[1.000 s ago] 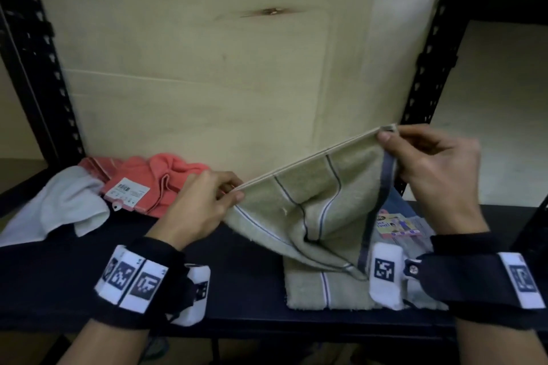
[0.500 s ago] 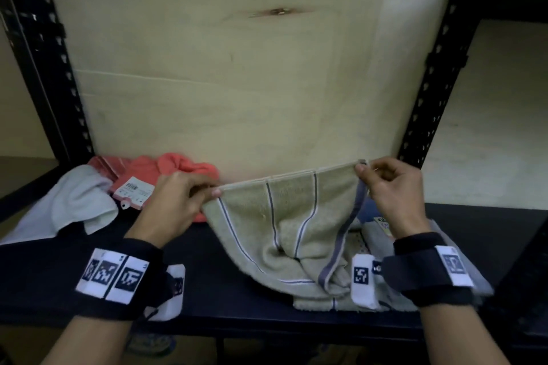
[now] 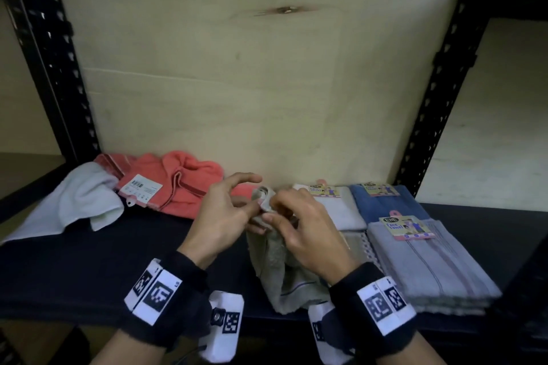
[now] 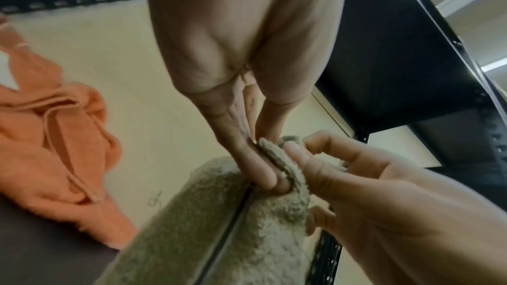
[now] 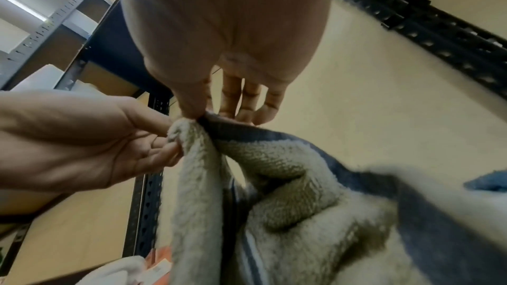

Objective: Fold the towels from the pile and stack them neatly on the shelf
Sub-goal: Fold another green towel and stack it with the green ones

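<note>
A beige towel [image 3: 281,275] with dark stripes hangs doubled from both hands above the black shelf [image 3: 89,270], its lower part resting on the shelf. My left hand [image 3: 255,212] pinches one top corner between thumb and fingers. My right hand [image 3: 271,212] pinches the other corner right against it, so the two corners meet. The left wrist view shows my left hand [image 4: 263,159] clamping the towel [image 4: 219,235] edge, with the other hand touching it. In the right wrist view my right hand [image 5: 203,116] pinches the dark-bordered corner of the towel [image 5: 274,203].
An unfolded coral towel [image 3: 175,184] with a label and a white towel [image 3: 77,204] lie at the shelf's left. Folded towels sit at the right: a grey stack [image 3: 430,264], a blue one [image 3: 382,204], a pale one [image 3: 338,210]. Black uprights [image 3: 50,53] flank a wooden back panel.
My hands, earlier apart with the towel's top edge stretched between them, have come together and lowered. The two corners now meet and the towel hangs doubled.
</note>
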